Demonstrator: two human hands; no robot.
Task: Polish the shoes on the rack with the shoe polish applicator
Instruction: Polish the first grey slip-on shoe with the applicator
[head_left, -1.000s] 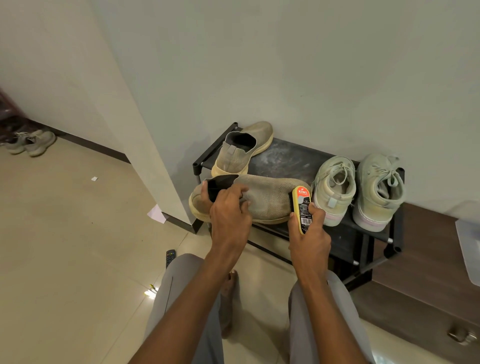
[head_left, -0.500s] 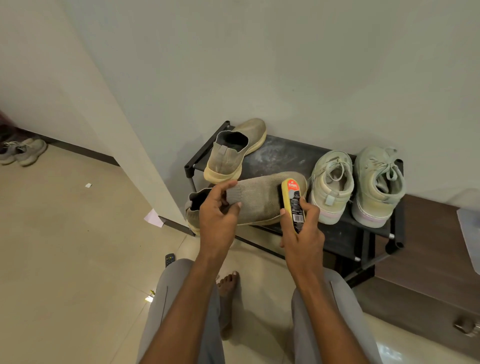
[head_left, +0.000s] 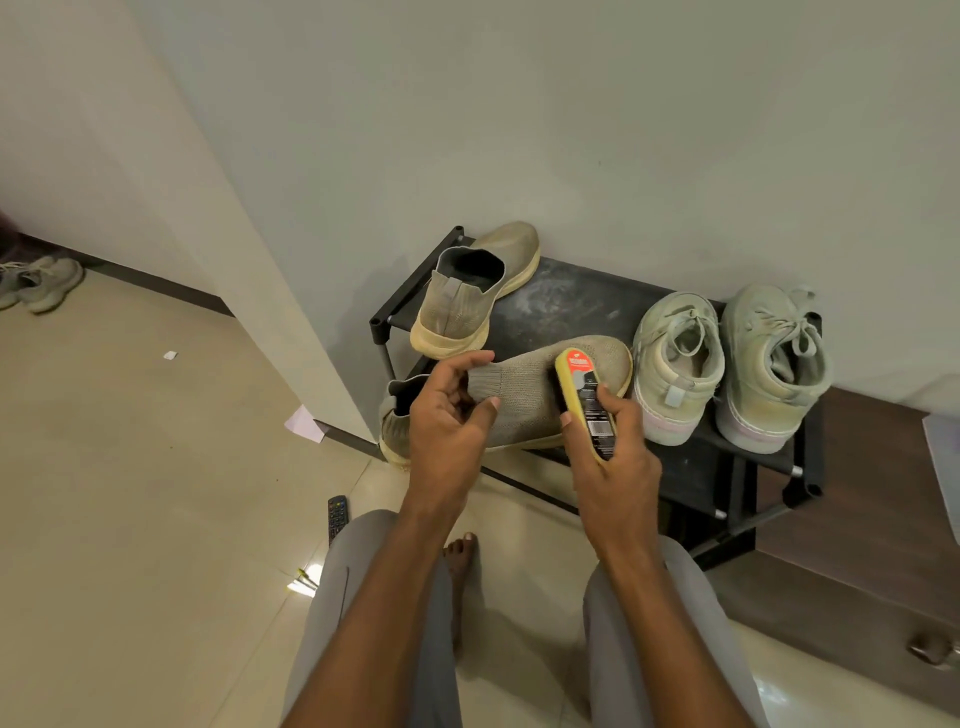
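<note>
Applicator gripped in right hand, fingers curled round it, its sponge edge against the toe half of the knit shoe lying crosswise at the rack's front edge. Left hand was clamped on the shoe's collar a second ago; now its fingers are loosely curled and lifted, thumb tip perhaps just touching the knit, not clearly gripping. Applicator has slid from the toe tip toward mid-upper. Judgement: polishing stroke under way on the first shoe, the shoe less steadied. Count: four shoes on rack, two knit slip-ons, two laced sneakers; one applicator.
</note>
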